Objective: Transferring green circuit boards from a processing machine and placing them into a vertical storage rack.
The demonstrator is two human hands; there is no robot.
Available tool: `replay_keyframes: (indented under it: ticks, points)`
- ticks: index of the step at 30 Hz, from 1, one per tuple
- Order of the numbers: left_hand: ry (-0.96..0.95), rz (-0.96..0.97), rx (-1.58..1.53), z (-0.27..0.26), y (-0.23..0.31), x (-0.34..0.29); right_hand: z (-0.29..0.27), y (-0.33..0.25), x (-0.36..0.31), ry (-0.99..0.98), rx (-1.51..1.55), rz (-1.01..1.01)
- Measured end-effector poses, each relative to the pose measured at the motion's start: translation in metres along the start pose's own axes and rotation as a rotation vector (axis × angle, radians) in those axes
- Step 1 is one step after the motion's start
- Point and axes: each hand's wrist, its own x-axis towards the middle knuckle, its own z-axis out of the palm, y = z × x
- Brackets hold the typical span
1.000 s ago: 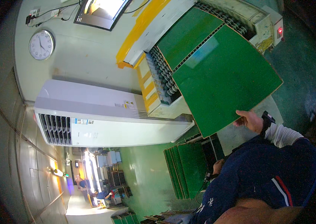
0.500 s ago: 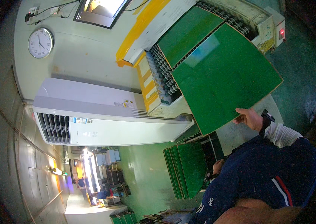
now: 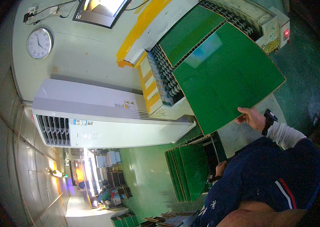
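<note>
A large glossy green board (image 3: 228, 75) lies partly on a roller conveyor (image 3: 164, 72), its near corner reaching out past the rollers. My right hand (image 3: 253, 118) grips the near edge of this board, thumb on top and fingers underneath. Ahead of it on the rollers lies a second green board (image 3: 192, 34), with a narrow gap between the two. Lower down, my left hand (image 3: 221, 168) has its fingers curled beside a dark frame (image 3: 214, 145); what it holds, if anything, is hidden. Several green boards (image 3: 192, 170) stand in a row close to that hand.
The picture is turned sideways. A tall white air conditioner (image 3: 114, 130) stands beside the conveyor. A wall clock (image 3: 39, 43) and a screen (image 3: 100, 11) hang on the wall. A control box with a red light (image 3: 286, 33) sits at the conveyor's end. More green boards (image 3: 125, 220) stand farther off.
The view shifts slightly. My right hand keeps its grip on the board's edge, and both boards stay nearly in place. In the distant background, a person in green now shows.
</note>
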Motion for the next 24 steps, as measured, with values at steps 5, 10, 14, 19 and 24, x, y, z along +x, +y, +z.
replay_keyframes:
  ticks: [5, 10, 14, 19, 24]
  points:
    - [0.064, -0.211, -0.232, 0.01, 0.065, -0.035, -0.008, 0.002, 0.009, 0.04, 0.02, 0.012]
    - [0.091, -0.225, -0.222, 0.007, 0.062, -0.032, -0.005, 0.002, 0.015, 0.028, 0.011, 0.014]
    - [0.016, -0.146, -0.363, -0.002, 0.019, -0.012, 0.002, -0.004, 0.016, 0.004, -0.025, -0.003]
    - [0.068, -0.133, -0.248, 0.005, 0.016, -0.004, 0.0, -0.008, 0.018, -0.005, -0.007, -0.02]
    - [0.065, -0.132, -0.282, -0.003, -0.016, 0.015, 0.004, -0.014, 0.021, 0.023, 0.003, -0.021]
